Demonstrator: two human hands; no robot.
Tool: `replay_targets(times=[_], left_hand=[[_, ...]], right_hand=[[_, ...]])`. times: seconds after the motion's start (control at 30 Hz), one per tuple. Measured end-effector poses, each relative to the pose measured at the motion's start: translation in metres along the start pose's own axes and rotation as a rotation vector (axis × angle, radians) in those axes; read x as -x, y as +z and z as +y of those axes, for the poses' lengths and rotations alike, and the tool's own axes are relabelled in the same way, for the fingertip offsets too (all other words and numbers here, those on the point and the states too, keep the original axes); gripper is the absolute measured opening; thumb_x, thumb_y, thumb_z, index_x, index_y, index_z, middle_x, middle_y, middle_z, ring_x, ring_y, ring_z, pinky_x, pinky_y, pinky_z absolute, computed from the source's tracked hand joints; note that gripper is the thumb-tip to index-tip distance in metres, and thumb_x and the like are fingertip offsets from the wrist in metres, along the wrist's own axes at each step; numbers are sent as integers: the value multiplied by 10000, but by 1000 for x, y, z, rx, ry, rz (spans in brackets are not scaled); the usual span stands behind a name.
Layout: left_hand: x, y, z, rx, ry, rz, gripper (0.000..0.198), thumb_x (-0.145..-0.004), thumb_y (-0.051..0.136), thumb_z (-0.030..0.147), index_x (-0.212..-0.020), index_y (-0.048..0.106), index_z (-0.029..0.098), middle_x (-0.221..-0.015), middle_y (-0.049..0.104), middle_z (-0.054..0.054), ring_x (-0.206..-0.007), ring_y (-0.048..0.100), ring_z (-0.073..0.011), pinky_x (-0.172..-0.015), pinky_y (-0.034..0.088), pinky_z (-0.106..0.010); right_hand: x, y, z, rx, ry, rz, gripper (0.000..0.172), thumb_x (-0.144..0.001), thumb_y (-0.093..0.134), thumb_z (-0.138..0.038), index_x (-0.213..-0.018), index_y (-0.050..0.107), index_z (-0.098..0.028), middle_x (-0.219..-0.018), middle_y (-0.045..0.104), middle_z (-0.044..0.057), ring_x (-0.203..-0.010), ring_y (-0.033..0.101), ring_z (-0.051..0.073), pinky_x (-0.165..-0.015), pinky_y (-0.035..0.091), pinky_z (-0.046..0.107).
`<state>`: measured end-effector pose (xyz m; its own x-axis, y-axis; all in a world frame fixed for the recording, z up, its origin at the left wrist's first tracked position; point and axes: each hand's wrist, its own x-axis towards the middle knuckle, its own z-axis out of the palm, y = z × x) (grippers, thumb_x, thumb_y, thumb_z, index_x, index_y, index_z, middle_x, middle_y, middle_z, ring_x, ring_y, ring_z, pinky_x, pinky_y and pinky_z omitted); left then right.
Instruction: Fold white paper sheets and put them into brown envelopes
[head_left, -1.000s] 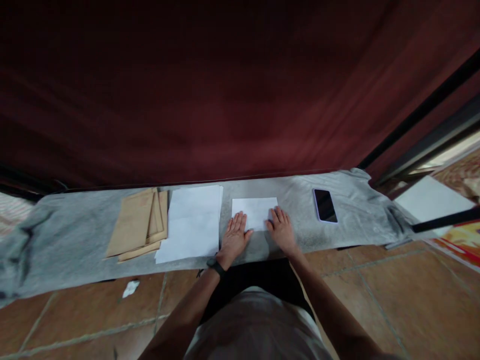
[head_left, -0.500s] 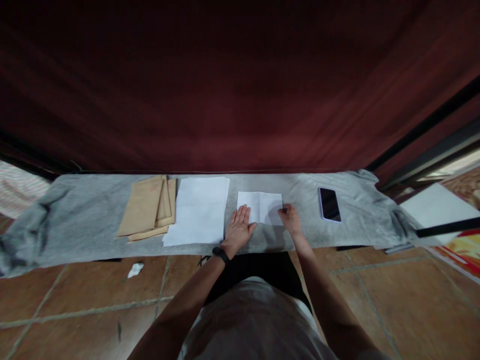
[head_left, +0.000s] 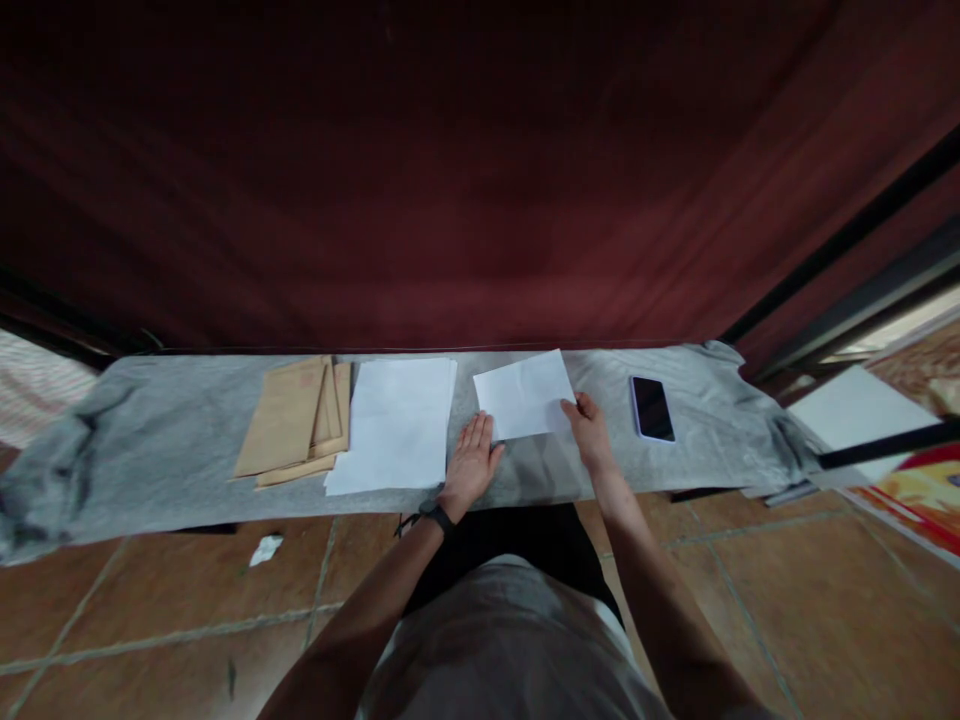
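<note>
White paper (head_left: 525,392) between my left hand (head_left: 471,465) and my right hand (head_left: 589,430).
Right pinches its edge; left lies flat at a corner. I judge it light, easily creased, best held by edges.

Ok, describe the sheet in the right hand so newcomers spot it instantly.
On the gray cloth, look between the white paper stack and the phone. The sheet is there, its right edge gripped by the right hand; it looks smaller than the stack and sits askew.
</note>
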<state>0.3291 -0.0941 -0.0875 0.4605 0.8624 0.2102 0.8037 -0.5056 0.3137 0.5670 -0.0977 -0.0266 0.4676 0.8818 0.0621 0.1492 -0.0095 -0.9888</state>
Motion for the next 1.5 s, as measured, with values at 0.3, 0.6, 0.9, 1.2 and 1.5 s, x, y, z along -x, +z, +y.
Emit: replay_targets(times=[0.3,0.6,0.9,1.2,1.5], left_hand=[[-2,2,-5,162,-13,47,604,-1049,335,403,-1560,311,82,-1627,344,-187,-1524,299,-274,-1231,325,-470],[-19,5,-9,880,-498,236,643,-1014,475,372,-1588,259,181,-1219,716,-113,-1074,706,-236,-877,610,-384],[-13,-1,-7,424,-361,221,617,-877,532,140,-1488,464,188,-1239,648,-117,-1040,677,-240,-959,579,-416],[13,-20,25,-15,-244,99,480,-975,431,204,-1445,529,203,-1467,534,-149,-1335,531,-328,-1104,468,-516],[35,1,60,-48,88,-110,553,-1018,303,235,-1544,353,75,-1626,365,-145,-1544,244,-247,-1270,225,-476]], right_hand=[[17,-5,-47,111,-322,90,297,-921,561,-493,-973,612,-205,-890,645,24,-859,585,189,-809,477,328],[17,2,9,-25,-38,138,341,-872,545,-533,-980,597,-214,-766,621,-6,-651,549,173,-602,470,293],[32,-4,60,223,-37,91,374,-851,506,-441,-1095,626,-184,-844,692,55,-751,626,226,-718,517,357],[50,-1,58,718,-372,29,468,-975,418,-259,-1421,519,-158,-1432,540,193,-1318,502,309,-1082,436,522],[103,25,60,908,-512,-397,510,-1067,308,-340,-1519,461,-160,-1552,482,128,-1456,409,255,-1225,261,495]])
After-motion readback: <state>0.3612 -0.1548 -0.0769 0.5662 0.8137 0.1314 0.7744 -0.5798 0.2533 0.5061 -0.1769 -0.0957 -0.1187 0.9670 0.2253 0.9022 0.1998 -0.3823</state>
